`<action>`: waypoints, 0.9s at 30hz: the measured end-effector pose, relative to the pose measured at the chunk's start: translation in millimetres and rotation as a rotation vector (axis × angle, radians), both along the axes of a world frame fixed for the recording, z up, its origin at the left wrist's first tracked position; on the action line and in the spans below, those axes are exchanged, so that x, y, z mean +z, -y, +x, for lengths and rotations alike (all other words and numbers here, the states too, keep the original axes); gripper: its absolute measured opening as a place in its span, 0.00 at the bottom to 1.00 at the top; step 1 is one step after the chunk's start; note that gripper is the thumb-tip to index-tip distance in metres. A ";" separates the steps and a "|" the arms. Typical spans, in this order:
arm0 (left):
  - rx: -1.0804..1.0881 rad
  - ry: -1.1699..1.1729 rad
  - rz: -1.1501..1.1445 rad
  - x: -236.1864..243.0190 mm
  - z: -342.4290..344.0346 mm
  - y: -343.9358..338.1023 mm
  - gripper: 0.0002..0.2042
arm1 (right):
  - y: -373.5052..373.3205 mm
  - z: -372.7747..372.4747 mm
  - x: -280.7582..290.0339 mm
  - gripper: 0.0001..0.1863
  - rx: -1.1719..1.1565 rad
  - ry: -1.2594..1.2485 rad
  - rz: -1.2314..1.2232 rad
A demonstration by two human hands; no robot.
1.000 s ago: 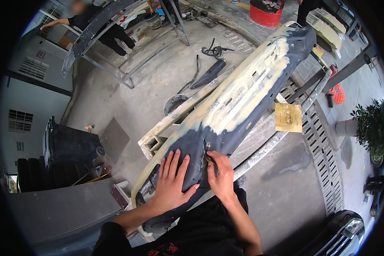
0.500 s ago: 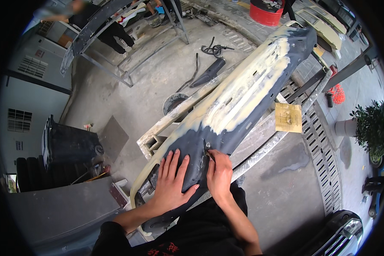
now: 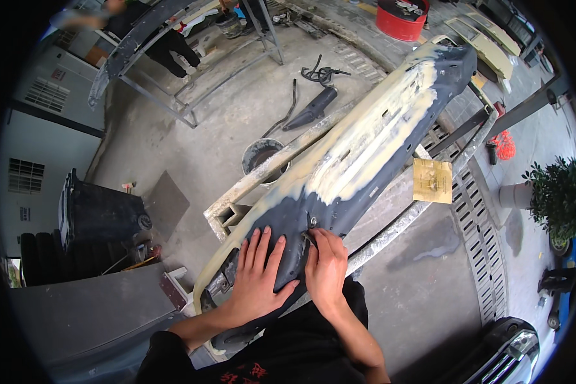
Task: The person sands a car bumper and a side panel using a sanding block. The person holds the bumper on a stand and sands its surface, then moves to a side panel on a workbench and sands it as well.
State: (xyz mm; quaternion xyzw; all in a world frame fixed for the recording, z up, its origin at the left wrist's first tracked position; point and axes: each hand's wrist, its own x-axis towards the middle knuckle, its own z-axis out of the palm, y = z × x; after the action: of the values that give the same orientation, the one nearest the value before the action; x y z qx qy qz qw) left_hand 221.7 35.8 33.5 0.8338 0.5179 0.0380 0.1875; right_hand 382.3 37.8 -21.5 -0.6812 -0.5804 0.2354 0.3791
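Observation:
A long car bumper (image 3: 381,147) lies slantwise before me, dark plastic with a worn cream coating over its far part. My left hand (image 3: 256,272) rests flat on its dark near section, fingers stretched out and touching the surface. Just to the right, my right hand (image 3: 327,272) is bent, thumb and fingers pinched together at a recess in the bumper. A small dark edge shows by these fingertips; what they pinch, if anything, is hidden. Beyond them sits a small round metal-looking piece (image 3: 313,222) on the bumper.
A whitish metal stand (image 3: 390,240) carries the bumper, with a tan paper sheet (image 3: 432,181) on its right rail. Behind it stands a bucket (image 3: 253,155). A black bin (image 3: 102,208) is at left, a potted plant (image 3: 550,192) at right. Another person (image 3: 166,54) works far left.
My right hand has shifted slightly left, its fingers still bent at the recess. The left hand stays flat in the same place on the bumper.

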 end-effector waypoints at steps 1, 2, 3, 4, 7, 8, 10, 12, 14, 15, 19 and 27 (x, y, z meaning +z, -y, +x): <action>-0.001 0.000 0.004 0.4 0.6 -0.4 0.46 | -1.2 0.9 -7.3 0.18 -0.017 -0.003 -0.006; -0.003 0.000 0.008 0.6 1.2 -0.8 0.46 | -2.3 2.5 -13.3 0.18 -0.034 -0.007 -0.011; -0.001 -0.001 0.008 0.5 1.2 -0.8 0.46 | -3.3 5.7 -16.5 0.19 -0.024 -0.029 -0.024; 0.000 -0.002 0.008 0.2 1.3 -0.8 0.46 | -2.9 7.8 -17.8 0.19 -0.009 -0.028 -0.009; 0.001 -0.005 0.006 1.2 1.1 -1.0 0.45 | -2.9 17.7 -23.8 0.19 0.027 -0.043 0.066; 0.001 -0.007 0.005 2.0 1.0 -0.8 0.45 | -2.6 26.3 -28.6 0.19 0.036 -0.057 0.106; -0.004 0.002 0.002 1.7 1.4 -0.8 0.45 | -1.1 39.7 -35.2 0.21 0.075 -0.041 0.150; -0.008 0.002 0.005 0.9 1.1 -1.0 0.45 | -6.2 43.9 -36.4 0.22 0.186 -0.015 0.222; -0.011 -0.006 0.013 -0.3 0.2 -0.7 0.45 | -7.1 39.4 -39.2 0.23 0.223 -0.042 0.254; -0.014 -0.006 0.012 -0.5 1.2 -1.4 0.45 | -9.9 38.6 -41.3 0.23 0.241 -0.054 0.276; -0.019 -0.009 0.015 -1.9 3.3 -1.8 0.45 | -25.2 47.1 -61.1 0.23 0.255 -0.038 0.367; -0.017 -0.028 0.020 -2.7 2.5 -0.5 0.45 | -32.5 64.1 -66.5 0.24 0.370 0.048 0.401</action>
State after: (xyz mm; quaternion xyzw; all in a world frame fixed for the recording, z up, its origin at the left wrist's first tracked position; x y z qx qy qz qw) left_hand 224.2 36.3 30.8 0.8405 0.5128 0.0300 0.1722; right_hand 446.5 70.4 -88.0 -0.4803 -0.7388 0.1650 0.4430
